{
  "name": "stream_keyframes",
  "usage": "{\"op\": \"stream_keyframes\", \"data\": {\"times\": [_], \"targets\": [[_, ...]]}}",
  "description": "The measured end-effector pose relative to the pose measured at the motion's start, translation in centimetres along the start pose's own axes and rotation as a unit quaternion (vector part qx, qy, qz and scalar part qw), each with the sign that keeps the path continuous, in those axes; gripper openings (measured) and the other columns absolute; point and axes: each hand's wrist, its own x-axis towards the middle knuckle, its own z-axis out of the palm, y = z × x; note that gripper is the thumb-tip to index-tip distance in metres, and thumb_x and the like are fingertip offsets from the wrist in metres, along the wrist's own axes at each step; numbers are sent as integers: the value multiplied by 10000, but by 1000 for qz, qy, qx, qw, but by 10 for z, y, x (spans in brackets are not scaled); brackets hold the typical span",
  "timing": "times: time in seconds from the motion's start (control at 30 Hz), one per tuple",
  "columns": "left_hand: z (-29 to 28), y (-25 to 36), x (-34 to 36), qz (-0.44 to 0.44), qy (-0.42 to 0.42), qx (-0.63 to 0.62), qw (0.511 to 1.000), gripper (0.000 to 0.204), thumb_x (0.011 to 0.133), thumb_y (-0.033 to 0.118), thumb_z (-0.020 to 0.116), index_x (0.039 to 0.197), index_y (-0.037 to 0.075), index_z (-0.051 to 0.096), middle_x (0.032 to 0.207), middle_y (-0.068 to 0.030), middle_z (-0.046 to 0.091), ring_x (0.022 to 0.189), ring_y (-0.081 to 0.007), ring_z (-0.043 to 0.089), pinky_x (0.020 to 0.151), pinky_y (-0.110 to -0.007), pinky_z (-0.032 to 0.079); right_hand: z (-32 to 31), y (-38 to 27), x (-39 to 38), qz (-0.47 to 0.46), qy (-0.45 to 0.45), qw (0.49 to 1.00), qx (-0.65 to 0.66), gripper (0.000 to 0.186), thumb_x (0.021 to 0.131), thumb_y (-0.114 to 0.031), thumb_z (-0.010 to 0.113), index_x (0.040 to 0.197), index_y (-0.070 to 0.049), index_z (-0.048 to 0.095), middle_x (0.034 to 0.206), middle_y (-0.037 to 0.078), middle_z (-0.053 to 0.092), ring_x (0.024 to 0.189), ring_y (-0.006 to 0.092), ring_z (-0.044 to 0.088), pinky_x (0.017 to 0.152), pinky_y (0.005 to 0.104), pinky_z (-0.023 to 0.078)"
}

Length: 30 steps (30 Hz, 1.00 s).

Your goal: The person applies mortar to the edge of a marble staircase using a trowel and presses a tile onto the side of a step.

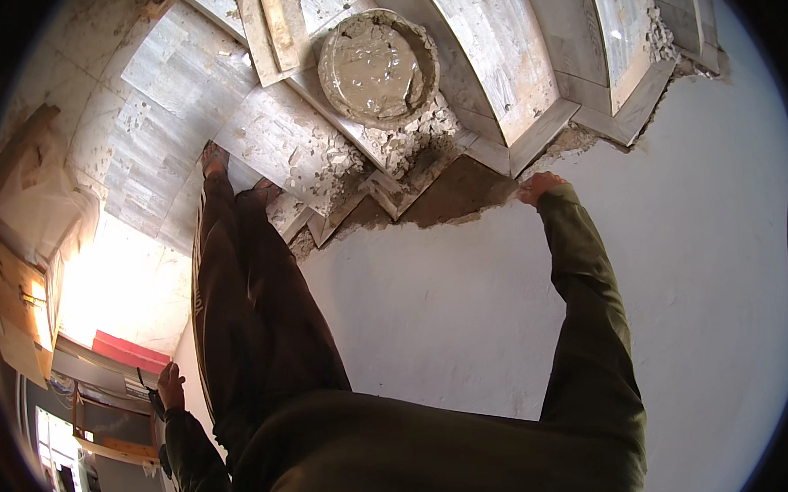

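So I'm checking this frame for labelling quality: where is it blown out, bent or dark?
Head view: glare washes out the pale tiled floor at lower left; fisheye bends the grey stone step edges near the top; a black rim rings the picture; the round bucket of grey mortar and the right hand at the white wall look sharp.

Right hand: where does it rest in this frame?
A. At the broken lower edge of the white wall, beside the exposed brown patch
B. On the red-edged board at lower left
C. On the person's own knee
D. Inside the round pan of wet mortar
A. The right hand sits at the ragged edge of the white wall, next to the brown mortar patch; the pan lies apart on the steps.
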Motion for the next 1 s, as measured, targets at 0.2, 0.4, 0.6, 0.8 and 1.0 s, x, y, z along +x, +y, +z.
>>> {"op": "stream_keyframes", "data": {"times": [0.2,0.4,0.6,0.8,1.0], "targets": [[23,72,-10,33,-14,45,998,451,865,305,521,1134,-57,533,952,-103,600,715,-150,573,554,-238,438,100,-5,76,-81,25,996,36,394,721,-437,546,1082,-295,617,1103,67,599,1028,263,560,879,397,445],[14,53,-16,3,22,24,999,456,864,317,521,1149,-39,531,904,-61,609,703,-116,580,491,-224,367,42,-38,32,-37,-61,997,-3,371,727,-438,553,1055,-280,625,1107,61,600,1042,256,556,867,402,451],[18,63,-8,15,-11,31,999,483,855,346,530,1155,-32,530,914,-65,609,705,-128,582,499,-233,379,80,-96,47,-7,-24,1000,14,408,724,-469,547,1076,-278,625,1076,52,616,1000,268,577,865,408,447],[6,59,0,28,0,24,999,494,856,354,527,1168,-29,520,923,-69,610,723,-135,587,535,-241,395,58,-87,31,-26,-82,996,0,427,738,-494,517,1097,-280,605,1115,45,597,1038,265,557,880,414,438],[14,89,-4,40,-22,28,999,488,856,347,534,1167,-29,520,936,-68,615,741,-130,585,541,-243,397,105,-116,82,-45,-58,997,-10,377,748,-436,491,1055,-267,629,1105,41,600,1015,271,564,880,394,441]]}}
